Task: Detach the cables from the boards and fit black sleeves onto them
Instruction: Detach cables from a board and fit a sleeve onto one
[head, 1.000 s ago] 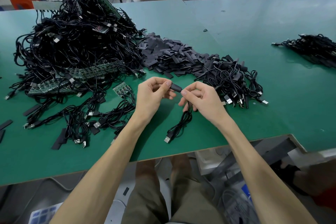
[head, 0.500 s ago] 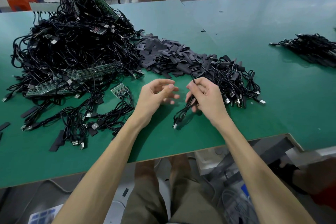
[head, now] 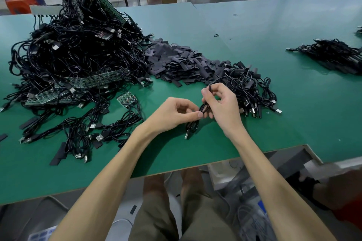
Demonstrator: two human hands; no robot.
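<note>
Near the front edge of the table (head: 293,123), both hands work one coiled cable (head: 193,126). Right hand (head: 221,103) pinches the upper strand; left hand (head: 174,113) pinches the bundle lower down, plug touching the table. Sleeve fitted: cannot tell. Likely the bundling step. Next move probably calls for a sleeve from the far heap (head: 176,60), or setting the cable on the right pile (head: 254,92).

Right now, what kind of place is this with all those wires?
Probably an electronics assembly workshop: a long green worktable, a big heap of black USB cables tangled with green circuit boards, and a pile of flat black sleeves beside it.
</note>
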